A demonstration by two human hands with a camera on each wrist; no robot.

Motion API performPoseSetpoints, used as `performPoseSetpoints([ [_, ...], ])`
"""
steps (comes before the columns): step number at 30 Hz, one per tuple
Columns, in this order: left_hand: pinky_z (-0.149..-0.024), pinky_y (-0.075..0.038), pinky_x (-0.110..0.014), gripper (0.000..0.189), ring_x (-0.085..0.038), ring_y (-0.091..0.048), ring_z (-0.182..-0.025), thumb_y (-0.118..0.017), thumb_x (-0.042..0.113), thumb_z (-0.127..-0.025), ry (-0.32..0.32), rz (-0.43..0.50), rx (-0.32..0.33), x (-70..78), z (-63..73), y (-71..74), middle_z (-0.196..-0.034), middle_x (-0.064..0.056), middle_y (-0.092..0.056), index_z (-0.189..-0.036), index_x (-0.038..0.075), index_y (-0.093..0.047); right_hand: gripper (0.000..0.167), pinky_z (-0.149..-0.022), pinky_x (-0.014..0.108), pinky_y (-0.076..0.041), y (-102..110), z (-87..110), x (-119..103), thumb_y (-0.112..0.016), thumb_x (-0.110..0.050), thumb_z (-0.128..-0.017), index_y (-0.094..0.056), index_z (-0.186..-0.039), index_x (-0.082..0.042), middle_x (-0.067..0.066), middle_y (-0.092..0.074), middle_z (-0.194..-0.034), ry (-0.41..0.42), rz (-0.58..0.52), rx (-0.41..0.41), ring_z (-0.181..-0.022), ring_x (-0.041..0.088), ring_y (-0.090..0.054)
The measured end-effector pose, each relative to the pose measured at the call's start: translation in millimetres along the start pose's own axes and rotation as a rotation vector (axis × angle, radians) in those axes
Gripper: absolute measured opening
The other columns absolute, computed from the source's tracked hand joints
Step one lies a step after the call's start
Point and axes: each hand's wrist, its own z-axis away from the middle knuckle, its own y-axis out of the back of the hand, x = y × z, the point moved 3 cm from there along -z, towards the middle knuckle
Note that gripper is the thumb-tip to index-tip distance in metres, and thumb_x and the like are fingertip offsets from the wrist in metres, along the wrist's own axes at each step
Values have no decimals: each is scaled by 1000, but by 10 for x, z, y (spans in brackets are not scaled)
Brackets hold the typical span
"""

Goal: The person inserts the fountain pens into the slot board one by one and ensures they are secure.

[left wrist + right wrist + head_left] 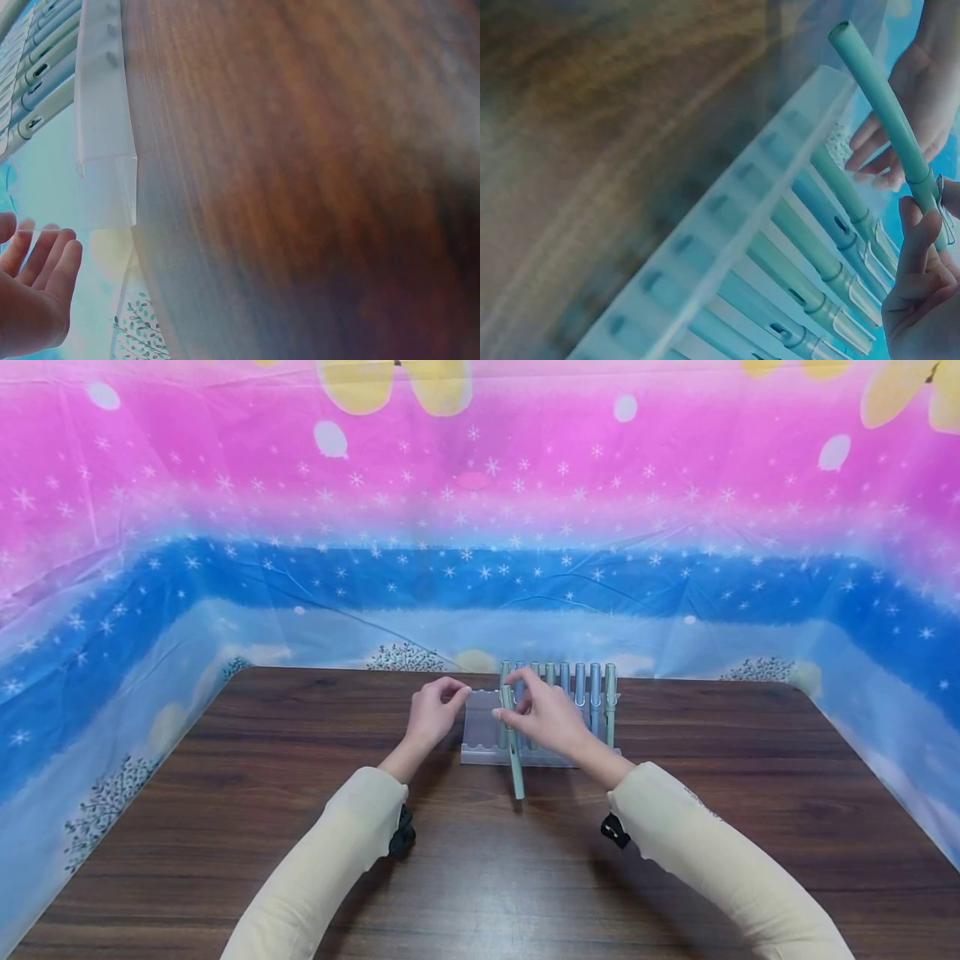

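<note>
A light green pen (515,768) with a wire clip slants in front of a clear pen stand (480,755), its lower end toward the person. My right hand (551,717) pinches this pen near its upper, clipped end, as the right wrist view also shows the pen (885,112) between thumb and fingers. At the stand's upper left corner, my left hand (432,717) holds the edge with thumb and fingertips. Several green and blue pens (810,247) lean side by side in the stand's notches; the right hand hides part of the row in the head view.
The stand rests on a dark wood-grain table (480,877), toward its far edge. A pink and blue patterned cloth (465,577) hangs behind and along both sides of the table. Notches at the stand's left end (477,693) hold no pens.
</note>
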Motion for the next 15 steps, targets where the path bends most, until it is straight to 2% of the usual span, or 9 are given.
performPoseSetpoints([
  [6, -78, -44, -35, 17, -21, -57, -89, -57, 18, -87, -3, 3, -4, -2, -2, 0, -92, -9, -64, -92, 4, -65, 44, -43, 28, -41, 78, -70, -69, -63, -31, -81, -45, -117, -12, -4, -57, -68, 6, 27, 66, -49, 11, -50],
  [15, -79, -43, -34, 21, -20, -57, -89, -56, 23, -87, -1, -2, -9, -12, -6, 0, -93, -8, -64, -93, 4, -65, 42, -38, 28, -38, 154, -140, -149, -62, -36, -81, -45, -115, -17, -6, -58, -69, -13, 49, 119, -46, 10, -50],
])
